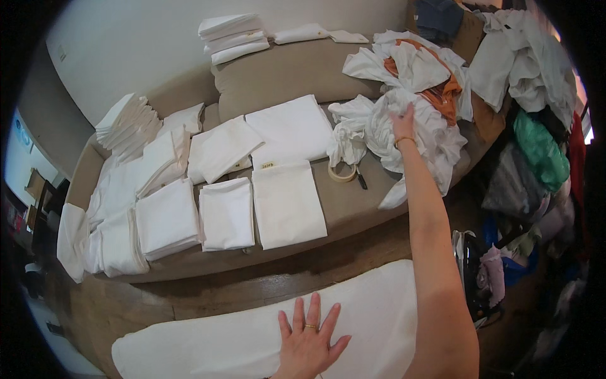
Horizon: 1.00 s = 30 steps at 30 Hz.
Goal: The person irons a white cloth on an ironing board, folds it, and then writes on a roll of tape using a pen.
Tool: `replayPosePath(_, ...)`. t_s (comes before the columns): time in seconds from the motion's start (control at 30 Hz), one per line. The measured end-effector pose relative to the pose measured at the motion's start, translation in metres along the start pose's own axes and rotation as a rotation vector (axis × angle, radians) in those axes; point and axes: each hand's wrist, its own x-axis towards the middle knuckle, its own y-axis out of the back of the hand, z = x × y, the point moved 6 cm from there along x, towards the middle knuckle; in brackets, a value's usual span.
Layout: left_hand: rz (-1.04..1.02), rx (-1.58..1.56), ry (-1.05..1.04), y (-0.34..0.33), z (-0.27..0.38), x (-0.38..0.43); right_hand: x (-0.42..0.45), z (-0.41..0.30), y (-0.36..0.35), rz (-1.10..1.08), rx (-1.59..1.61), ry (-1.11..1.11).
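Note:
My left hand [308,336] lies flat with its fingers spread on a white-covered board [227,341], which looks like an ironing board. My right arm reaches out to the sofa, where my right hand [404,124] touches a heap of crumpled white cloth [428,147]; its fingertips are partly sunk in the folds, so its grip is unclear. An orange cloth [445,97] lies among the white pieces just beyond. Left of the heap, a roll of tape [342,174] and a black marker [361,178] rest on the seat. Folded white cloths [289,203] lie in rows on the sofa.
Stacked folded cloths [234,35] stand on the top of the sofa's back, and another stack [127,124] is at its left end. White clothes [525,61] hang at the right, above a green plastic bag [542,151]. A pink cloth [493,277] is beside the board.

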Motion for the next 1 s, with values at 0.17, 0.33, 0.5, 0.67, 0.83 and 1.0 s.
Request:
replayPosePath(0.17, -0.006, 0.018, 0.072, 0.003, -0.009, -0.003, -0.126, -0.018, -0.078, -0.773, -0.747, -0.081)
replayPosePath(0.33, 0.002, 0.006, 0.004, 0.001, -0.002, 0.002, -0.123, -0.020, -0.072, -0.533, -0.666, 0.324)
replayPosePath(0.5, -0.001, 0.018, 0.059, 0.000, -0.009, -0.004, -0.191, -0.032, -0.108, -0.821, -0.479, -0.179)
replayPosePath(0.67, -0.005, 0.025, 0.026, 0.002, -0.003, -0.001, -0.203, -0.002, -0.113, -0.424, -0.693, -0.087)
replayPosePath(0.83, 0.005, 0.035, 0.035, 0.003, -0.001, -0.004, -0.224, 0.016, -0.110, -1.135, -0.396, -0.548)
replayPosePath(1.0, 0.065, 0.081, 0.041, 0.002, -0.008, -0.015, -0.261, -0.062, -0.071, -1.465, -0.310, -0.657)
